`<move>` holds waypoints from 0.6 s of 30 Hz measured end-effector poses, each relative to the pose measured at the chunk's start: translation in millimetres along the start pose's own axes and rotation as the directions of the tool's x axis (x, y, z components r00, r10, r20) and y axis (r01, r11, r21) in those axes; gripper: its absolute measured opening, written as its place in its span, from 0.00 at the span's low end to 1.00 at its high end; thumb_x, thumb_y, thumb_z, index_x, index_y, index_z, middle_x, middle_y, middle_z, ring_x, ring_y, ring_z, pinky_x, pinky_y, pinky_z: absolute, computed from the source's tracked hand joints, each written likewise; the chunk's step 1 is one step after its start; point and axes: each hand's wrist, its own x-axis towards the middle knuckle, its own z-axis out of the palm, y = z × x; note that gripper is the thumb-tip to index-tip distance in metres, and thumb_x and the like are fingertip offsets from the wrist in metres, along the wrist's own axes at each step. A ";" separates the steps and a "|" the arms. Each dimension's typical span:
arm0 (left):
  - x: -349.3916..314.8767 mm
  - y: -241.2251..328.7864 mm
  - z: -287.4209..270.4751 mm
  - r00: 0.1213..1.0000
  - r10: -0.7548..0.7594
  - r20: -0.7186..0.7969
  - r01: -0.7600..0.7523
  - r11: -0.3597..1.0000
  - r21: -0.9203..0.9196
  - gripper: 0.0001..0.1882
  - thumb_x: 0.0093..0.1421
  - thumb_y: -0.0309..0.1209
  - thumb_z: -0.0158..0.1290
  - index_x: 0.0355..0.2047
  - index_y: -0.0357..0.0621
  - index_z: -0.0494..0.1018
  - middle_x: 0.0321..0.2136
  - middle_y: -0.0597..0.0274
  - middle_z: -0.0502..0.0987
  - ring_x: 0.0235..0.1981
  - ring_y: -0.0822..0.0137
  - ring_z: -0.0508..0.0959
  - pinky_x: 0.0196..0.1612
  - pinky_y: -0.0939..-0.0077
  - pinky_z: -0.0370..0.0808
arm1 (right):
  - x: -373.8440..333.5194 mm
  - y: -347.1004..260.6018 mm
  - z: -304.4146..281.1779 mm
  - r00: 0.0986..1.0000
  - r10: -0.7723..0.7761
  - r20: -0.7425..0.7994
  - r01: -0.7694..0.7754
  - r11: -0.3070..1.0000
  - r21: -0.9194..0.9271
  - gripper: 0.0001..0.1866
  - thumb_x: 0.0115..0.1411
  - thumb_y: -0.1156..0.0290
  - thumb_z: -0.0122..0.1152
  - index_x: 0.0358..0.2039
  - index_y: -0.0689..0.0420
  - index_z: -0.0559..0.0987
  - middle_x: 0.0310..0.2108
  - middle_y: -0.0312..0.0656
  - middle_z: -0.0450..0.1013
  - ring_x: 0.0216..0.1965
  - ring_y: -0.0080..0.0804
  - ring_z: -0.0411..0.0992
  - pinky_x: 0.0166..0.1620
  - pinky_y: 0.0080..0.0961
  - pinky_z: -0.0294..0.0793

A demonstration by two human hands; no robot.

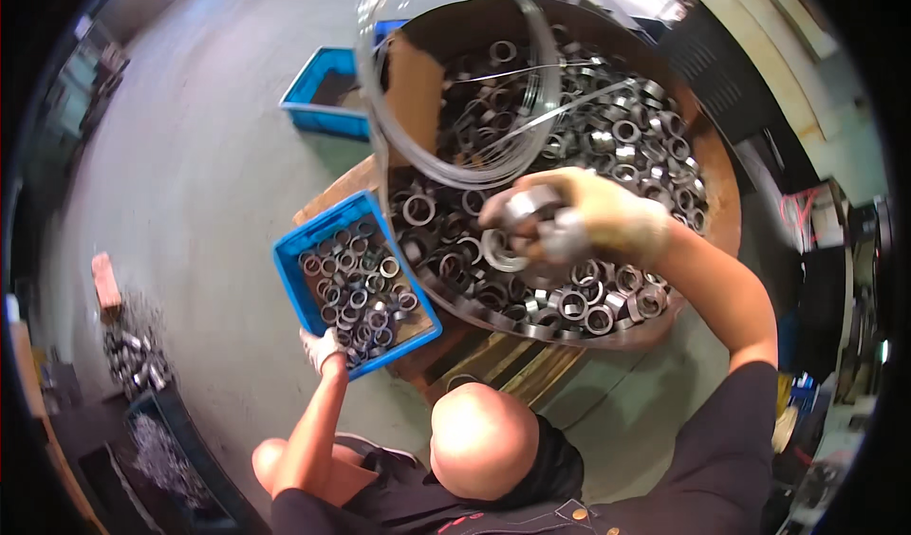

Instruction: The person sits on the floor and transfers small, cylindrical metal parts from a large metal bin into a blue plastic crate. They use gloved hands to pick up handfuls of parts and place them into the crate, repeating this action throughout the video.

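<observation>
My gloved left hand (325, 347) is closed on the near left edge of a blue plastic crate (325, 223). Many metal rings (358, 299) lie loose over the crate's brown bottom. Over a big round rusty bin (723, 212), my gloved right hand (603, 217) is closed around several shiny metal rings (533, 205), smeared by motion; how many it holds I cannot make out. More rings (626, 132) of the same kind heap up in the bin beneath it. Above the bin's left part hangs a coil of clear or silvery wire (545, 89).
A second blue crate (327, 119) stands on the floor beyond. A cardboard piece (414, 84) rises at the bin's left side, and a wooden pallet (508, 369) lies underneath. At lower left are scattered metal parts (138, 357), a pinkish block (106, 281) and a tub of shavings (163, 454).
</observation>
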 end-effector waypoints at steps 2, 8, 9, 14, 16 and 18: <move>6.2 -9.0 -2.2 1.000 0.020 -0.016 -0.020 1.000 0.018 0.33 0.48 0.34 0.56 0.56 0.38 0.64 0.43 0.41 0.76 0.44 0.45 0.78 0.49 0.54 0.72 | -16.0 -20.6 18.6 1.000 -0.001 -0.009 0.003 0.986 0.169 0.19 0.54 0.78 0.63 0.47 0.67 0.75 0.38 0.41 0.75 0.33 0.21 0.74 0.34 0.21 0.79; -0.9 2.7 5.2 0.998 -0.024 -0.063 0.032 0.992 0.121 0.40 0.49 0.35 0.56 0.63 0.39 0.59 0.53 0.38 0.71 0.54 0.44 0.73 0.59 0.58 0.69 | 19.3 -51.5 58.7 0.948 0.094 0.303 -0.253 0.799 0.545 0.15 0.60 0.70 0.58 0.45 0.63 0.75 0.45 0.51 0.70 0.40 0.40 0.75 0.31 0.36 0.81; -1.1 3.2 7.9 0.999 -0.012 -0.047 0.017 0.995 0.099 0.40 0.49 0.34 0.56 0.63 0.38 0.58 0.54 0.38 0.71 0.55 0.44 0.72 0.59 0.59 0.68 | 31.4 -53.9 76.8 0.964 -0.008 0.267 -0.068 0.960 0.273 0.15 0.58 0.71 0.59 0.45 0.62 0.76 0.43 0.49 0.71 0.39 0.38 0.75 0.34 0.33 0.80; 12.5 -25.4 -0.3 0.999 0.026 0.022 -0.024 0.997 -0.073 0.39 0.51 0.32 0.57 0.64 0.37 0.58 0.54 0.39 0.71 0.55 0.47 0.73 0.59 0.62 0.69 | 95.3 -42.7 140.8 0.915 -0.094 0.392 0.341 0.697 -0.630 0.16 0.52 0.75 0.59 0.43 0.58 0.78 0.38 0.43 0.75 0.38 0.31 0.75 0.45 0.26 0.74; 10.9 -14.8 8.9 0.998 0.036 0.060 -0.030 0.995 -0.091 0.40 0.50 0.32 0.57 0.64 0.37 0.58 0.54 0.40 0.71 0.55 0.48 0.73 0.59 0.61 0.69 | 110.5 -25.6 144.7 0.911 -0.057 0.408 0.364 0.577 -0.731 0.16 0.52 0.75 0.59 0.43 0.58 0.79 0.41 0.46 0.75 0.43 0.37 0.75 0.48 0.29 0.74; 7.8 -12.1 9.2 0.998 0.051 0.042 -0.047 0.995 -0.091 0.40 0.50 0.31 0.57 0.64 0.38 0.57 0.54 0.41 0.71 0.54 0.48 0.73 0.59 0.61 0.69 | 134.1 5.7 145.8 0.889 -0.080 0.451 0.445 0.389 -0.807 0.15 0.52 0.75 0.60 0.43 0.57 0.79 0.46 0.48 0.74 0.47 0.44 0.74 0.50 0.34 0.73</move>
